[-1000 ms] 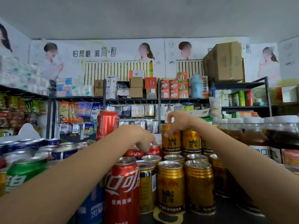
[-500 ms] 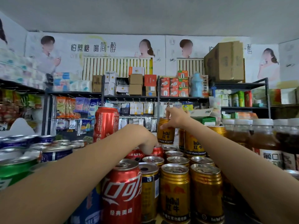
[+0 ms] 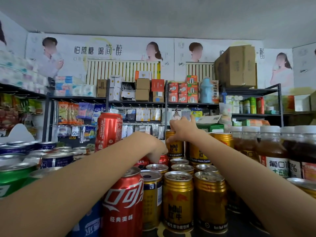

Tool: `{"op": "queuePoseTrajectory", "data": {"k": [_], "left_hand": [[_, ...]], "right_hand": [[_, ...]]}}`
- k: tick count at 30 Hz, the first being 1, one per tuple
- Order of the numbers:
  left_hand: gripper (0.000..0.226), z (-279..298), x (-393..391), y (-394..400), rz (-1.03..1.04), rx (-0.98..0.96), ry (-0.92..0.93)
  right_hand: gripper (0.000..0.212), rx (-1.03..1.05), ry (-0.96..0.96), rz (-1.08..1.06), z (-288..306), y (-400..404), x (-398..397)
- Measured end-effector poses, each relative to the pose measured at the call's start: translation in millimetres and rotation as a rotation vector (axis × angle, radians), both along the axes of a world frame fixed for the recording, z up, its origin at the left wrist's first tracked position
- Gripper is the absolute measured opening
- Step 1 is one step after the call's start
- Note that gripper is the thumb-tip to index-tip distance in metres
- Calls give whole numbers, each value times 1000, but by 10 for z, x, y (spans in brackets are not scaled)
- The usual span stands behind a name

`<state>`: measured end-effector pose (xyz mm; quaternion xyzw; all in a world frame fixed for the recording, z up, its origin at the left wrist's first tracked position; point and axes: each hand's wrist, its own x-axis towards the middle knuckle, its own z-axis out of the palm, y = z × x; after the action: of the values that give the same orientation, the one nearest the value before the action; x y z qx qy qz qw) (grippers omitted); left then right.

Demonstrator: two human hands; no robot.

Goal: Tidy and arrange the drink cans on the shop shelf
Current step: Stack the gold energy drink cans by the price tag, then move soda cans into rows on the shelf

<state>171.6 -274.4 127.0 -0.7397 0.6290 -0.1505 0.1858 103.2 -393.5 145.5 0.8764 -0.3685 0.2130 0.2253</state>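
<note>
Shop shelf of cans, right hand gripping gold can, left hand perhaps curled.

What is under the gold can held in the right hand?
The right hand grips a gold can standing above a lower layer of gold cans. Whether it rests on them cannot be told; its base is hidden.

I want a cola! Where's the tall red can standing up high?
In the head view the tall red can stands left of centre, raised above the blue cans, to the left of the left hand.
</note>
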Motion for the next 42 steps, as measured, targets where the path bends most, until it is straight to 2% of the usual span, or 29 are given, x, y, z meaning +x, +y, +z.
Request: {"op": "queuePoseTrajectory", "data": {"k": [4, 8, 12, 21, 28, 31, 36, 38, 40, 42], "left_hand": [[73, 43, 68, 7, -42, -112, 39], [72, 21, 92, -6, -37, -86, 33], [66, 16, 76, -5, -44, -29, 62], [68, -2, 50, -9, -14, -9, 42], [68, 0, 76, -10, -15, 11, 26], [66, 19, 73, 6, -16, 13, 46], [44, 162, -14, 260, -115, -97, 161], [35, 213, -11, 449, -129, -120, 213], [29, 254, 29, 659, -108, -94, 268], [25, 267, 86, 878, -64, -41, 311]], "right_hand": [[65, 8, 106, -17, 6, 21, 10], [72, -3, 163, -21, 15, 53, -17], [63, -120, 170, -3, -9, 91, -87], [54, -220, 164, -44, -93, 82, -96], [39, -179, 125, -44, -99, 52, -52], [27, -165, 13, -15, -83, 122, -119], [30, -142, -97, 106, -41, 484, -463], [30, -76, -188, 245, -43, 663, -593], [31, 110, -283, 462, -80, 880, -675], [32, 381, -252, 671, -175, 1125, -694]]}}
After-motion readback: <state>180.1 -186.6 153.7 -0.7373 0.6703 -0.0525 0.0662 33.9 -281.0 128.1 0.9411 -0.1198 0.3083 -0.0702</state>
